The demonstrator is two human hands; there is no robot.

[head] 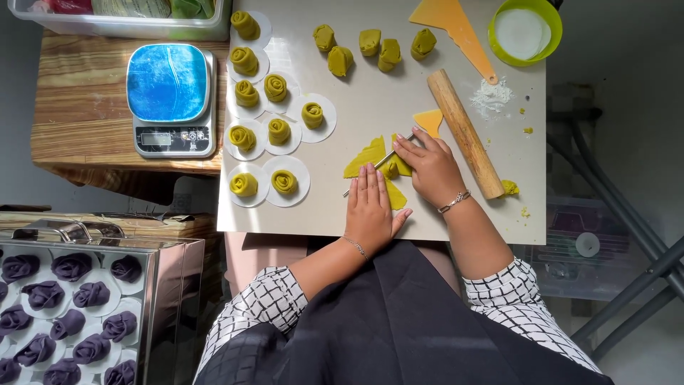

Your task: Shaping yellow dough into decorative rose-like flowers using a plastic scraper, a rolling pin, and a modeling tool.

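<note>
Surface: pale work board (370, 114) on a wooden bench (85, 107), seen from above; every place below is told from this board.
Left hand: the left hand (372, 207) lies flat, palm down, at the board's near middle. Fingers are together and closed on nothing; it presses on the green dough sheet (367, 155), seemingly to keep it from sliding.
Right hand: the right hand (431, 167) sits just beside the left, fingers curled. Its grip looks pinched on a thin metal rod (385, 158) laid slantwise across the dough; I cannot tell how tightly.
Dough: the sheet lies flat on the board's middle, under both hands, partly hidden.
Rolling pin: wooden rolling pin (464, 132) rests slantwise right of the hands, set aside yet within reach.
Scrapers: orange scraper (452, 28) at the far right edge; a small orange wedge (429, 120) near the pin.
Green rolls: plain green lumps (370, 46) along the board's far edge.
Finished pieces: green rose buns (274, 132) on white paper rounds fill the board's left side, spaced apart so none touch.
Flour: green bowl (525, 32) at the far right corner, with a spill of flour (490, 96) beside the pin.
Scale: blue-topped kitchen scale (171, 100) on the bench, left of the board.
Tray: purple rose buns (64, 306) in a steel tray, left of the board and nearer the person.
</note>
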